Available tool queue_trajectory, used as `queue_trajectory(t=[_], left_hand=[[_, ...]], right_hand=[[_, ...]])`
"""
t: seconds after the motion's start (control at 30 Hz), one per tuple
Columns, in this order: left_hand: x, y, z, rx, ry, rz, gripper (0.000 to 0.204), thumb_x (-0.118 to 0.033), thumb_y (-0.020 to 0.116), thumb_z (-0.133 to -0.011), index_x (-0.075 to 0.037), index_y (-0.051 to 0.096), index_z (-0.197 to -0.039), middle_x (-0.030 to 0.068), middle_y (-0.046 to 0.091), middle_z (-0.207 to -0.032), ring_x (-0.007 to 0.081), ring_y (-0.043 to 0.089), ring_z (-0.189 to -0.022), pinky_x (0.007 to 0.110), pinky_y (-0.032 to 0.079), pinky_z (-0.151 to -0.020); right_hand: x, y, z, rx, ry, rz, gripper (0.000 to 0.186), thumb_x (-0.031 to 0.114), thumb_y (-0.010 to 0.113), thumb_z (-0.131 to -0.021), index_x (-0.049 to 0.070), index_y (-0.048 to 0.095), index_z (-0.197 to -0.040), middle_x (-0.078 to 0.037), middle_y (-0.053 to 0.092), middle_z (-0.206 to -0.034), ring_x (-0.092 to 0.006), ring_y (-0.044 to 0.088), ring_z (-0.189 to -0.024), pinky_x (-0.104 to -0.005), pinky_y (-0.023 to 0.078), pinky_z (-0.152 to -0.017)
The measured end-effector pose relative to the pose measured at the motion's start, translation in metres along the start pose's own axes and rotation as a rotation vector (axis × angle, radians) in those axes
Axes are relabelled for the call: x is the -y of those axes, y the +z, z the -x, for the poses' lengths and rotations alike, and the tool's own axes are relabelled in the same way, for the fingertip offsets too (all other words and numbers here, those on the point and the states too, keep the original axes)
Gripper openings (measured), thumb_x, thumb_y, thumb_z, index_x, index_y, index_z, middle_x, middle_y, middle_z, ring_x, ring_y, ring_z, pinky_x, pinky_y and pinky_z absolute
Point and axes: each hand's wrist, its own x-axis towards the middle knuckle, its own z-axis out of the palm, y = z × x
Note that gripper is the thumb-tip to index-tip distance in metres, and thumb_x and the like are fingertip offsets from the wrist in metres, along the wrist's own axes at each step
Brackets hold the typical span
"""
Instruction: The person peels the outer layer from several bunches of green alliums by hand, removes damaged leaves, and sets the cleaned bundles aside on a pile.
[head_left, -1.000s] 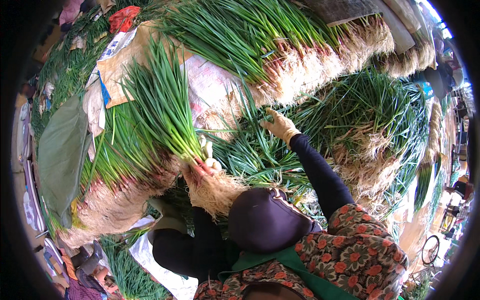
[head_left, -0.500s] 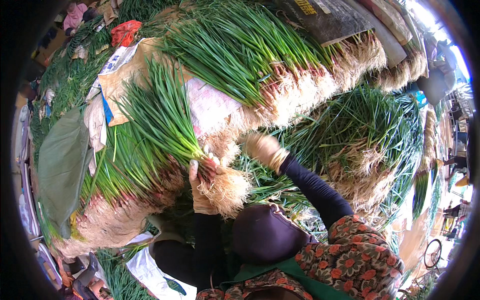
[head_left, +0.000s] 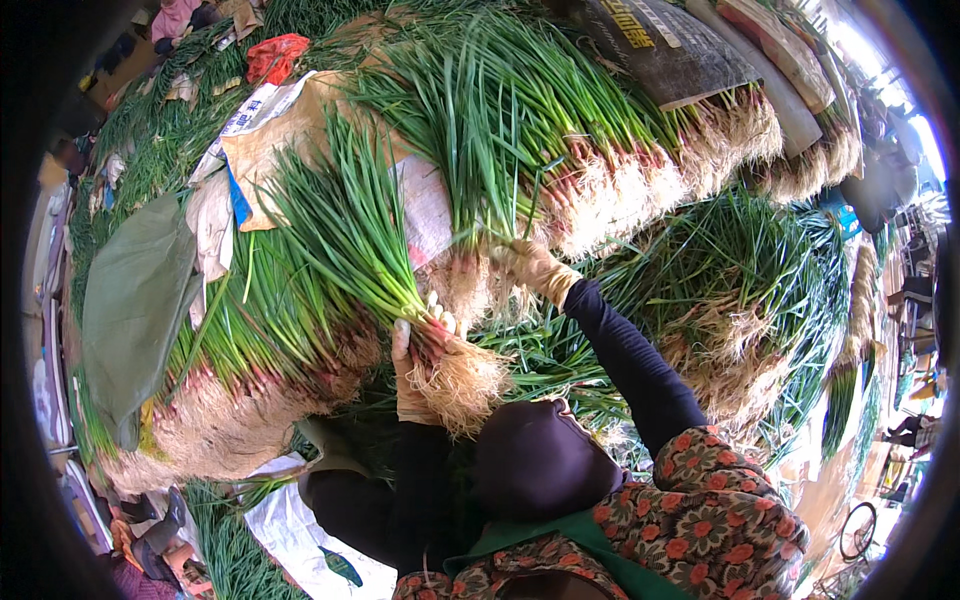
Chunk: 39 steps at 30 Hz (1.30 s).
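An onion bunch (head_left: pixel 368 245) is grasped at its stems by the left hand (head_left: pixel 412 370), its leaves spread over the lower edge of a tan sack (head_left: pixel 255 175). At the right edge of a pale sack (head_left: pixel 422 215), a second bunch (head_left: pixel 473 165) is touched near its roots by the right hand (head_left: pixel 532 266) (gloved, like the left); whether those fingers are closed cannot be told

Lettering (head_left: pixel 627 24) on dark sheet (head_left: pixel 690 74), white sack (head_left: pixel 284 98)
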Motion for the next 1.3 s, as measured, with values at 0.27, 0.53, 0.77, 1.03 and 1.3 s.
queue_trajectory(t=[0.27, 0.53, 0.77, 1.03, 1.3], left_hand=[[-0.006, -0.037, -0.009, 0.079, -0.137, 0.161, 0.063, -0.034, 0.059, -0.083, 0.003, 0.034, -0.127, 0.0089, 0.051, -0.11, 0.0148, 0.049, -0.093, 0.031, 0.04, -0.087], [0.016, 0.013, -0.005, -0.114, -0.027, -0.085, 0.059, -0.036, 0.052, -0.087, 0.007, 0.036, -0.123, 0.0126, 0.057, -0.094, 0.0155, 0.055, -0.073, 0.031, 0.048, -0.08], [-0.01, -0.06, -0.011, 0.161, -0.207, 0.224, 0.06, -0.033, 0.052, -0.087, 0.005, 0.03, -0.128, 0.0165, 0.046, -0.12, 0.0251, 0.05, -0.105, 0.04, 0.037, -0.098], [-0.014, -0.036, -0.01, 0.411, -0.255, -0.028, 0.049, -0.035, 0.05, -0.088, 0.009, 0.044, -0.11, 0.0167, 0.055, -0.095, 0.0133, 0.053, -0.082, 0.021, 0.047, -0.073], [0.004, -0.011, 0.005, 0.062, -0.301, -0.224, 0.053, -0.034, 0.055, -0.086, 0.008, 0.041, -0.115, 0.0041, 0.047, -0.09, 0.0051, 0.045, -0.073, 0.011, 0.041, -0.061]], right_hand=[[-0.031, 0.012, -0.006, 0.178, 0.08, -0.206, 0.027, 0.017, 0.057, -0.086, 0.005, 0.056, -0.11, -0.001, 0.062, -0.085, -0.0065, 0.056, -0.064, -0.02, 0.046, -0.056], [-0.021, 0.001, -0.021, -0.153, -0.203, 0.241, 0.03, 0.022, 0.059, -0.084, 0.001, 0.054, -0.105, -0.007, 0.06, -0.072, -0.0135, 0.055, -0.061, -0.0273, 0.046, -0.054], [-0.003, 0.043, -0.039, -0.379, -0.26, 1.317, 0.053, 0.046, 0.061, -0.073, -0.001, 0.056, -0.097, -0.022, 0.061, -0.087, -0.0381, 0.059, -0.083, -0.0409, 0.047, -0.074], [-0.016, -0.009, 0.018, 0.056, -0.236, 0.177, 0.023, 0.016, 0.058, -0.085, 0.005, 0.06, -0.105, 0.0, 0.063, -0.081, -0.0061, 0.054, -0.066, -0.0199, 0.042, -0.057], [-0.049, 0.034, 0.013, 0.094, -0.379, 1.098, 0.021, 0.016, 0.056, -0.085, 0.002, 0.058, -0.102, -0.006, 0.059, -0.066, -0.0178, 0.054, -0.057, -0.0281, 0.045, -0.054]])
